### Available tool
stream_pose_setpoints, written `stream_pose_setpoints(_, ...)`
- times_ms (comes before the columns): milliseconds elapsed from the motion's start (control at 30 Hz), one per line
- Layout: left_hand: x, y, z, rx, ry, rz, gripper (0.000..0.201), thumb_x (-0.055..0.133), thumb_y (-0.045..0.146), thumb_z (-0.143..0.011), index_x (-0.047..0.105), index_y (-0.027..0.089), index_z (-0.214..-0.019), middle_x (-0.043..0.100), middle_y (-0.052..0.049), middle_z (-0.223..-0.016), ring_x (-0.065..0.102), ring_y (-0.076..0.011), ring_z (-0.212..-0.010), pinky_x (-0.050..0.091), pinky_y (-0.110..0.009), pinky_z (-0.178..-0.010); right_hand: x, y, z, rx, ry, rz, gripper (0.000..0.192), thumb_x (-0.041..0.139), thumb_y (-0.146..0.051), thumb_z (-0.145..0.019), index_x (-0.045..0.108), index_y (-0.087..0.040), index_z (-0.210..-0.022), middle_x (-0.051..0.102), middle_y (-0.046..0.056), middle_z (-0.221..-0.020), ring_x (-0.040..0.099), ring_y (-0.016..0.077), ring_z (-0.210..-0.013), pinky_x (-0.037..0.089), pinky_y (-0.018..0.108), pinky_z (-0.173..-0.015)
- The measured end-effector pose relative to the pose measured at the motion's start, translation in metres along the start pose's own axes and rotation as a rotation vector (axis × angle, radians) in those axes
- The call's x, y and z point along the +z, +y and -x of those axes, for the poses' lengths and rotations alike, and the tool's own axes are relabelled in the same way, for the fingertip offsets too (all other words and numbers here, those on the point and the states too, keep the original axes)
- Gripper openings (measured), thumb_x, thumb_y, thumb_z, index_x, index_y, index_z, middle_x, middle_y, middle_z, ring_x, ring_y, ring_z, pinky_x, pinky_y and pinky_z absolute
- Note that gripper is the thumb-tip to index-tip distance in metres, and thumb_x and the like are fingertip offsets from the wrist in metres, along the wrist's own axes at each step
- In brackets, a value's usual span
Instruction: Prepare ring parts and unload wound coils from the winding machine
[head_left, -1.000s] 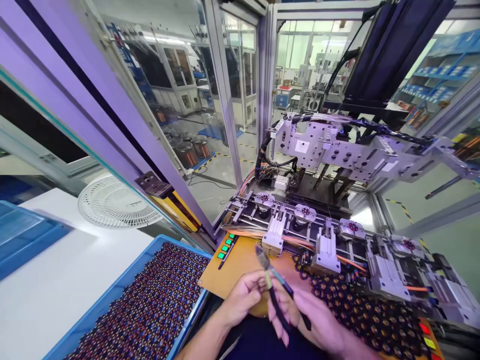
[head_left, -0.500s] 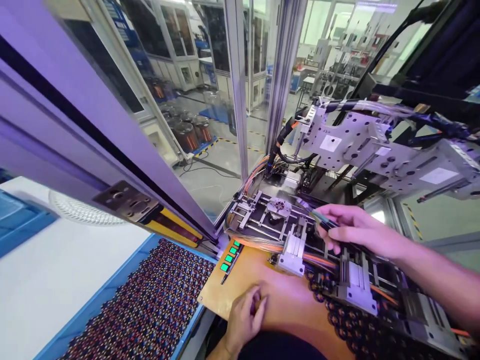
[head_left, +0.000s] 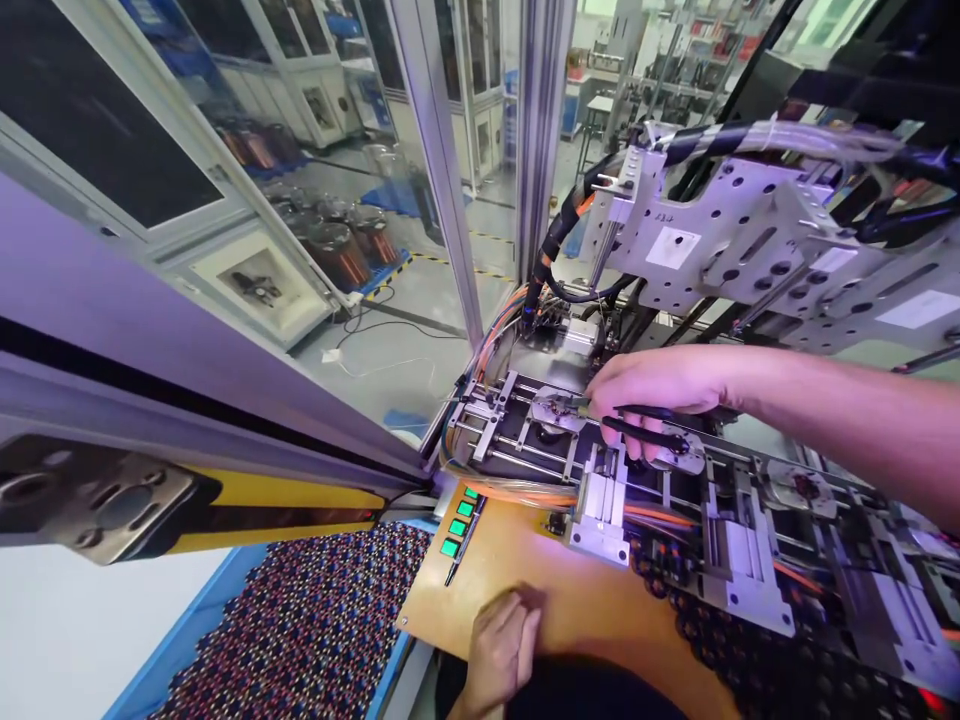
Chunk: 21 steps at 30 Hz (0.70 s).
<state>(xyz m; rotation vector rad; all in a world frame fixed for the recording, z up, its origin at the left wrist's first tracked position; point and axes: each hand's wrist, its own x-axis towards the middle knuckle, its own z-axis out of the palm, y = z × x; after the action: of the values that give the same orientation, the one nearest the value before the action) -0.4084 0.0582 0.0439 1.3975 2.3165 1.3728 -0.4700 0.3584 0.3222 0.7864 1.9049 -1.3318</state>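
My right hand (head_left: 637, 392) is closed around a pair of black-handled pliers (head_left: 646, 434). The handles stick out to the right below my fingers. Their tip points left at a round wound part on a metal holder (head_left: 553, 409); whether it touches the part I cannot tell. My left hand (head_left: 501, 635) rests in a loose fist on the tan board (head_left: 577, 590), with nothing visible in it. Behind the pliers sits a second metal holder (head_left: 684, 455), and a third holder (head_left: 802, 490) with a coil-like part is farther right.
Green buttons (head_left: 457, 527) and a black pen (head_left: 451, 570) are on the board's left edge. A blue tray (head_left: 150, 665) full of small round parts stands at left. More dark round parts (head_left: 750, 650) lie at lower right. A perforated metal plate (head_left: 705, 225) hangs above the rails.
My right hand has moved left with the pliers, bringing their tip to the leftmost holder. The left hand stays on the board, curled tighter. The view has shifted.
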Motion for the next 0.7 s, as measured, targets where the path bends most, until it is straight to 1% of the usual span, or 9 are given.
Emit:
stream_pose_setpoints(67,0.0014,0.0017,0.0003,-0.018,0.017,-0.021,0.027,0.051,0.017,-0.091,0.062,0.021,-0.066,0.061,-0.003,-0.054,0.061,-0.0159,-0.049,0.05,-0.026,-0.053,0.0006,-0.0012,-0.0014,0.002,0.002,0.034,0.02,0.06,-0.025,-0.072,0.062,-0.013,-0.057,0.06,0.003,-0.049,0.057,0.0142,-0.037,0.049,0.022,-0.033)
stream_pose_setpoints(167,0.0021,0.0055,-0.0004,-0.046,0.036,-0.032,0.006,0.06,0.018,-0.088,0.064,0.02,-0.083,0.059,0.001,-0.055,0.058,-0.013,-0.046,0.049,-0.023,-0.051,0.0006,-0.002,-0.0031,0.017,0.017,0.033,0.018,0.064,-0.025,-0.071,0.063,-0.012,-0.058,0.058,0.003,-0.048,0.053,0.0118,-0.034,0.045,0.02,-0.031)
stream_pose_setpoints(200,0.0019,0.0066,-0.001,-0.044,0.04,-0.027,0.004,0.062,0.018,-0.088,0.064,0.019,-0.09,0.059,0.002,-0.056,0.058,-0.0122,-0.046,0.049,-0.022,-0.051,0.0004,-0.0024,-0.0036,0.028,0.026,0.04,0.018,0.064,-0.024,-0.072,0.063,-0.011,-0.059,0.057,0.002,-0.048,0.052,0.0113,-0.034,0.044,0.02,-0.031)
stream_pose_setpoints(300,0.0011,0.0076,-0.0037,-0.006,0.066,-0.003,0.014,0.061,0.016,-0.088,0.061,0.018,-0.101,0.063,0.002,-0.061,0.059,-0.0111,-0.047,0.049,-0.02,-0.051,0.0001,-0.0044,-0.0047,0.061,0.005,0.09,0.019,0.057,-0.021,-0.077,0.062,-0.011,-0.062,0.058,0.003,-0.05,0.055,0.0115,-0.037,0.045,0.019,-0.033)
stream_pose_setpoints(367,0.0012,0.0069,-0.0051,0.021,0.087,0.007,0.014,0.059,0.014,-0.088,0.059,0.018,-0.102,0.064,0.001,-0.063,0.059,-0.0106,-0.048,0.05,-0.02,-0.053,-0.0002,-0.0062,-0.005,0.075,-0.024,0.118,0.018,0.052,-0.018,-0.079,0.06,-0.011,-0.066,0.061,0.004,-0.056,0.058,0.0123,-0.042,0.049,0.019,-0.036)
stream_pose_setpoints(433,0.0018,0.0063,-0.0058,0.035,0.098,0.009,0.015,0.06,0.012,-0.088,0.059,0.018,-0.101,0.064,0.001,-0.063,0.059,-0.0103,-0.048,0.051,-0.02,-0.054,-0.0006,-0.0079,-0.0055,0.081,-0.04,0.137,0.016,0.05,-0.017,-0.081,0.059,-0.011,-0.068,0.063,0.005,-0.06,0.061,0.0135,-0.046,0.052,0.021,-0.04)
stream_pose_setpoints(533,0.0022,0.0063,-0.0057,0.037,0.109,0.005,0.016,0.061,0.01,-0.086,0.058,0.017,-0.1,0.066,0.0,-0.066,0.06,-0.0104,-0.05,0.052,-0.02,-0.056,-0.0007,-0.0088,-0.0073,0.08,-0.046,0.151,0.017,0.053,-0.02,-0.083,0.058,-0.011,-0.07,0.063,0.006,-0.061,0.061,0.014,-0.046,0.053,0.022,-0.041)
stream_pose_setpoints(633,0.0013,0.0067,-0.0055,0.048,0.11,0.011,0.016,0.061,0.01,-0.087,0.058,0.017,-0.101,0.069,-0.002,-0.07,0.062,-0.0104,-0.052,0.053,-0.02,-0.058,0.0017,-0.0069,-0.0096,0.08,-0.035,0.113,0.016,0.054,-0.02,-0.083,0.057,-0.012,-0.069,0.062,0.005,-0.061,0.058,0.0128,-0.043,0.053,0.022,-0.042)
stream_pose_setpoints(700,0.0006,0.0067,-0.0059,0.051,0.104,0.016,0.013,0.061,0.012,-0.087,0.059,0.017,-0.1,0.069,-0.002,-0.071,0.063,-0.0106,-0.053,0.053,-0.02,-0.057,0.005,-0.0045,-0.0082,0.037,-0.015,0.093,0.015,0.053,-0.017,-0.082,0.057,-0.013,-0.068,0.06,0.003,-0.058,0.056,0.0114,-0.042,0.05,0.021,-0.041)
